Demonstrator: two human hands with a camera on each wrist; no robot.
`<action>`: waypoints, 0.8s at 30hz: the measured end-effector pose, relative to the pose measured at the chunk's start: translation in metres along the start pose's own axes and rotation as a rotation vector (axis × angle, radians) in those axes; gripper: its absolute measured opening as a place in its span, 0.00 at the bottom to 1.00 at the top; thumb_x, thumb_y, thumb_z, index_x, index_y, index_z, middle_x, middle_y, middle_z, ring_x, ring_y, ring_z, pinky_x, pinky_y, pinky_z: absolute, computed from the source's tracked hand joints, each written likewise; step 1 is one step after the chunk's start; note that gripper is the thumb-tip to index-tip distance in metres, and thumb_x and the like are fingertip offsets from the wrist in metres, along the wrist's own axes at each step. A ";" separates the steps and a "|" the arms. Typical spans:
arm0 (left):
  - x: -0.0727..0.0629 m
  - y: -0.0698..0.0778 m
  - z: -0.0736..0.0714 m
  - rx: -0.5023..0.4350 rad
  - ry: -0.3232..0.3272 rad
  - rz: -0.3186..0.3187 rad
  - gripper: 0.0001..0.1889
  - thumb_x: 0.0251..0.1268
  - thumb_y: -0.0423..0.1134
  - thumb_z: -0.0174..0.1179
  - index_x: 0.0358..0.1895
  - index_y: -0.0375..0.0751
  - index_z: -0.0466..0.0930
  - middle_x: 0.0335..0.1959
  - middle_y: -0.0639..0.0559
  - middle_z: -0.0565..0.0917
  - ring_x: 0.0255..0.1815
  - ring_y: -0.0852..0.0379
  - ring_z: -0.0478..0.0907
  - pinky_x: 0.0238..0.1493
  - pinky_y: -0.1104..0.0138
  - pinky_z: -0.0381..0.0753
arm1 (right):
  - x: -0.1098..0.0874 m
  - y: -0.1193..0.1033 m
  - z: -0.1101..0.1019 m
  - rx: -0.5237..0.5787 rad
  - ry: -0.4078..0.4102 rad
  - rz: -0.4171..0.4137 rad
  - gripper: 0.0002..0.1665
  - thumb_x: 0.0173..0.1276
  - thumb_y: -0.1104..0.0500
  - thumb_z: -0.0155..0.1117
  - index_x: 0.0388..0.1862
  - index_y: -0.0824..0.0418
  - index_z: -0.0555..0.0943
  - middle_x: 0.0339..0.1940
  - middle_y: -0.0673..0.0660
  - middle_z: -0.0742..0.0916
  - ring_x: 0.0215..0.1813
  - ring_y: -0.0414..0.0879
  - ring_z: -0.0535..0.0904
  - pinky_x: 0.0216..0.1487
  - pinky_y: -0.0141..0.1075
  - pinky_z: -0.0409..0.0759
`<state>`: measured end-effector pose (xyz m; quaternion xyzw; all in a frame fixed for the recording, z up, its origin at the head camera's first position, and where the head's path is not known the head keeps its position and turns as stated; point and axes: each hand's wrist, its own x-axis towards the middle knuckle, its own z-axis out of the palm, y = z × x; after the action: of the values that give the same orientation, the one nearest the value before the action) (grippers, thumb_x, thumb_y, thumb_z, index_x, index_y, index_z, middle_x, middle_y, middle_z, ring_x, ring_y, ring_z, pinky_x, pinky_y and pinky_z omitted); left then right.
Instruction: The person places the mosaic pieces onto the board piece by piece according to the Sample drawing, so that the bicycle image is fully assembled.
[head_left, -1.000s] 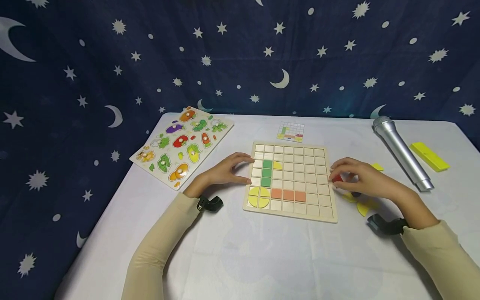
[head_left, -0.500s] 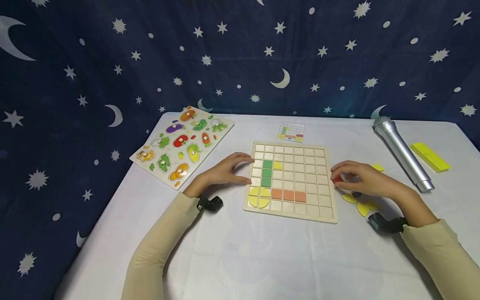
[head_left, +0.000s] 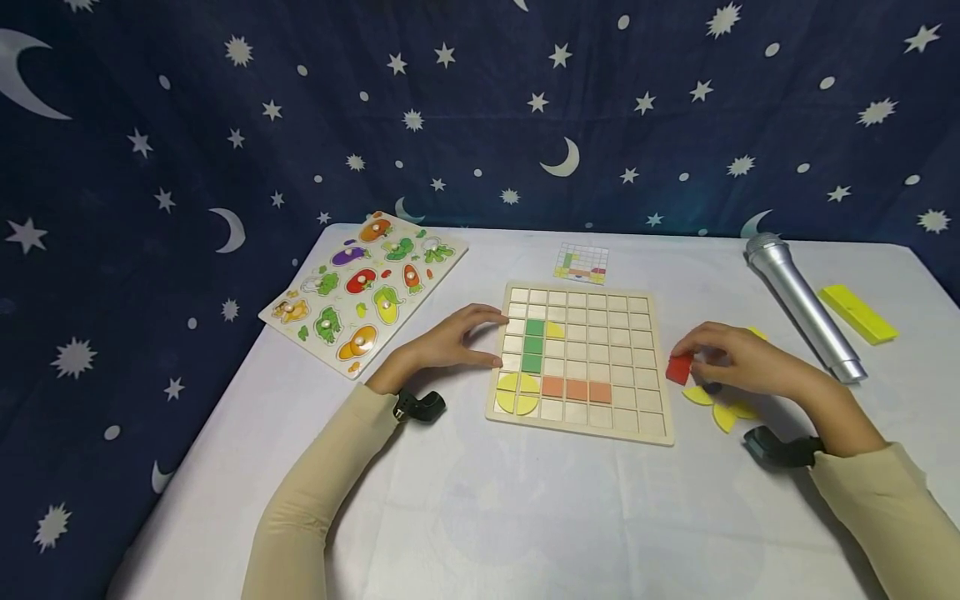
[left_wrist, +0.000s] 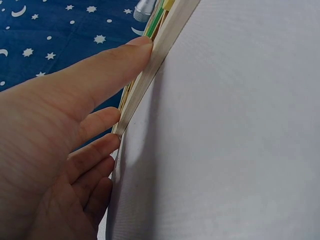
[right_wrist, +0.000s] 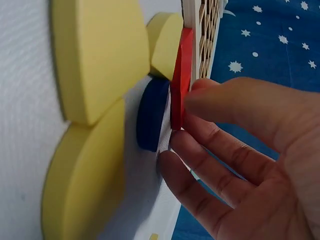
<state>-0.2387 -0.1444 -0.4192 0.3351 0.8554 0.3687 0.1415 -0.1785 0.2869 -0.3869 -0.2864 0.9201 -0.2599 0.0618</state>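
A wooden grid board (head_left: 581,367) lies mid-table, holding green and orange squares and yellow quarter-circles. My left hand (head_left: 459,340) rests at its left edge; thumb and fingertips touch the wooden rim (left_wrist: 145,75) in the left wrist view. Right of the board, my right hand (head_left: 738,358) pinches a red tile (head_left: 678,369) between thumb and fingers, low over the cloth. In the right wrist view the red tile (right_wrist: 182,80) stands edge-on beside a dark blue piece (right_wrist: 153,114) and several yellow pieces (right_wrist: 102,60). My palm partly hides these in the head view.
A small printed pattern card (head_left: 582,263) lies behind the board. At the left is a vegetable peg puzzle (head_left: 363,292). A silver microphone (head_left: 806,304) and a yellow block (head_left: 858,313) lie at the right. A dark starry curtain (head_left: 480,108) hangs behind the table.
My right hand has shifted slightly right, away from the board's edge, and more of the red tile now shows. The left hand and the board have stayed put.
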 end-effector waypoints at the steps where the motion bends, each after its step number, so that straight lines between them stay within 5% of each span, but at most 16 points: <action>1: 0.000 0.000 0.000 0.001 0.000 0.000 0.36 0.54 0.39 0.73 0.68 0.38 0.70 0.68 0.40 0.66 0.72 0.46 0.59 0.75 0.55 0.55 | 0.000 0.000 0.000 0.004 -0.009 0.008 0.15 0.59 0.71 0.69 0.45 0.60 0.85 0.43 0.51 0.83 0.37 0.39 0.75 0.38 0.32 0.78; 18: -0.001 0.002 -0.002 -0.019 -0.001 -0.009 0.36 0.54 0.37 0.73 0.68 0.38 0.70 0.69 0.40 0.65 0.73 0.46 0.58 0.75 0.55 0.55 | 0.005 -0.003 -0.001 -0.025 -0.062 0.121 0.18 0.55 0.68 0.73 0.46 0.67 0.84 0.35 0.51 0.80 0.33 0.42 0.71 0.33 0.29 0.75; 24: -0.001 0.002 0.000 -0.017 -0.010 -0.021 0.36 0.55 0.38 0.73 0.68 0.38 0.69 0.70 0.41 0.65 0.74 0.45 0.57 0.75 0.54 0.54 | 0.003 -0.002 -0.001 0.006 -0.033 0.086 0.20 0.57 0.69 0.71 0.50 0.65 0.83 0.31 0.48 0.78 0.31 0.37 0.69 0.30 0.29 0.74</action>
<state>-0.2375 -0.1444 -0.4177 0.3267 0.8550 0.3730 0.1523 -0.1803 0.2838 -0.3849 -0.2508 0.9296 -0.2551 0.0890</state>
